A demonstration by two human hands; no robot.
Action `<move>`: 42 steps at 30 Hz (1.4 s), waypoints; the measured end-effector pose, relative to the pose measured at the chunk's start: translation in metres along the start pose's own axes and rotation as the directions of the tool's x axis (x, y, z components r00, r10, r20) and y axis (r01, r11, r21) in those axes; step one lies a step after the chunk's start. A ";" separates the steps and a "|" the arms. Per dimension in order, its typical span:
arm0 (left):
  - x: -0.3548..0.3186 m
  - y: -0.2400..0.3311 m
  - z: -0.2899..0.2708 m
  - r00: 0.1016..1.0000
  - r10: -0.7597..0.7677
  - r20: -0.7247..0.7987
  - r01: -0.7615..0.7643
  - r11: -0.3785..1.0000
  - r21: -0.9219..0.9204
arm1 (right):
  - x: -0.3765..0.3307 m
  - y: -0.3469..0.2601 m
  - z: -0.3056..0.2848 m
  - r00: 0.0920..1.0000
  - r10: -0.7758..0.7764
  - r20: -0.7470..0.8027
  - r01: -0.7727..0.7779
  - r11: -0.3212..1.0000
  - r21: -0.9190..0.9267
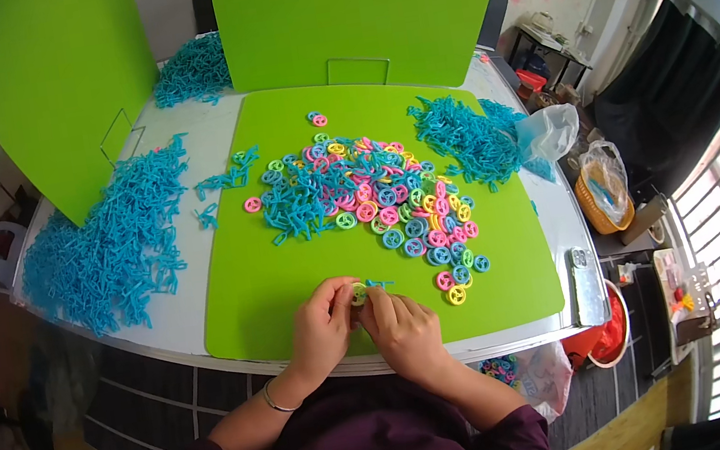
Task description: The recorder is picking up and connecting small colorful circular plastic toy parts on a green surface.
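My left hand [320,327] pinches a small yellow-green plastic wheel [359,293] just above the near part of the green mat [261,303]. Close against it, my right hand [404,329] has its fingers bent together, with a small blue plastic piece [377,283] sticking out at the fingertips. Beyond both hands spreads a heap of pink, yellow, green and blue spoked wheels [389,215]. Blue forked plastic pieces [298,206] lie over the left part of that heap.
Large piles of blue pieces lie at the left [109,242], back left and right [468,141]. Upright green boards [358,13] border the table's back and left. A phone [586,285] rests at the right edge, and a clear plastic bag [548,139] sits by the right pile.
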State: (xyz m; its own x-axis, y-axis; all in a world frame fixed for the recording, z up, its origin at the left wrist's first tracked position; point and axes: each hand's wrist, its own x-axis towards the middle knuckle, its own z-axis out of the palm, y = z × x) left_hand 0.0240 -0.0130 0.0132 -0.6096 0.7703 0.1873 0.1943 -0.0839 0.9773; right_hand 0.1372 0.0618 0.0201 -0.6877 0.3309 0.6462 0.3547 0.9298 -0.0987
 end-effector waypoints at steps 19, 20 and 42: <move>0.016 -0.014 -0.033 0.637 -0.324 0.699 0.770 0.238 -0.592 | 0.012 0.031 -0.001 0.994 -0.107 0.009 0.097 0.930 0.354; 0.015 -0.013 -0.033 0.624 -0.344 0.702 0.778 0.196 -0.596 | 0.009 0.030 -0.001 0.995 -0.047 0.090 0.006 0.912 0.411; 0.001 -0.001 -0.010 0.794 -0.340 0.505 0.551 0.753 -0.360 | -0.011 0.039 -0.032 0.990 -0.134 0.045 0.097 0.875 0.475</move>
State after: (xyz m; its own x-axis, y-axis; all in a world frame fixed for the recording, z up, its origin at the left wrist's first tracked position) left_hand 0.0155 -0.0182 0.0136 -0.1621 0.9588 -0.2333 -0.4664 0.1339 0.8743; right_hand 0.1791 0.0887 0.0337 -0.7567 0.2103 0.6190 -0.0571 0.9220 -0.3830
